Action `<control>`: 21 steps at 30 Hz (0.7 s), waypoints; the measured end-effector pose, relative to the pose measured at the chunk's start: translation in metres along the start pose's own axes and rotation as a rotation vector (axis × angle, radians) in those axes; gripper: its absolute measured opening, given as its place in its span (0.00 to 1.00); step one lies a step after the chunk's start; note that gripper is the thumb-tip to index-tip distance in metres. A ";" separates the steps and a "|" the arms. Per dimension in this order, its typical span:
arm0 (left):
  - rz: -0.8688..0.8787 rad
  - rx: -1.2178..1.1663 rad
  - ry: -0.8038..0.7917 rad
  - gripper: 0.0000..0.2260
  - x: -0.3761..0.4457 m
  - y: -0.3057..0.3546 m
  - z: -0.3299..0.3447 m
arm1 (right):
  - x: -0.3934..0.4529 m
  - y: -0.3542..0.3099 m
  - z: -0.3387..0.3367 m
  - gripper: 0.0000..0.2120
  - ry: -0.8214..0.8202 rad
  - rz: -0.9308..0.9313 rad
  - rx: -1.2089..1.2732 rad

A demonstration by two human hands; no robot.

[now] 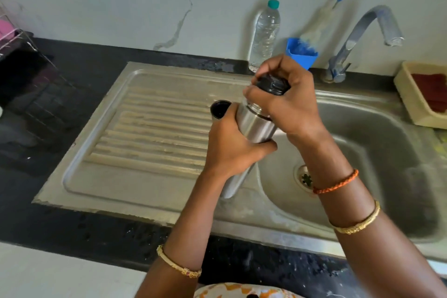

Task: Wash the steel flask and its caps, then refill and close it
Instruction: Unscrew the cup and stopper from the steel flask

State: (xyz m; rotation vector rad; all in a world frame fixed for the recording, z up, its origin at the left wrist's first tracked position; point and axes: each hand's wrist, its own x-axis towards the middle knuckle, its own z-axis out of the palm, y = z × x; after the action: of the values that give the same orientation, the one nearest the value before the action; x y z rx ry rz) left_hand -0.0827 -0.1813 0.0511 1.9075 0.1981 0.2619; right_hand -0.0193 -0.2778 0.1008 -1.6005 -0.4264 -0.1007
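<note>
At frame centre, the cylindrical brushed-steel flask has a satin sheen, its black inner cap looking like glossy plastic. The ribbed stainless-steel drainboard sink looks dull and stained. At upper centre stands a clear plastic water bottle.

We see the steel flask, a brushed silver cylinder, tilted with its neck up and away from us above the edge of the sink basin. A black inner cap sits at its mouth. The outer cap, steel with a dark inside, stands open side up just left of the flask.
</note>
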 end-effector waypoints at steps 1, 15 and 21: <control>0.009 0.009 -0.018 0.23 -0.001 0.002 0.004 | -0.002 0.001 -0.006 0.12 0.009 -0.004 0.021; 0.030 -0.225 -0.370 0.19 0.019 0.005 0.026 | 0.009 0.003 -0.047 0.16 -0.342 -0.147 0.293; 0.029 -0.402 -0.557 0.26 0.014 0.011 0.028 | 0.026 0.002 -0.061 0.24 -0.765 -0.004 0.516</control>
State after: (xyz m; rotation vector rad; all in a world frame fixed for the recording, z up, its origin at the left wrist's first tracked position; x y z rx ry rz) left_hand -0.0614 -0.2065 0.0533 1.5151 -0.2414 -0.2036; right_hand 0.0167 -0.3325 0.1125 -1.0763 -0.9571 0.5954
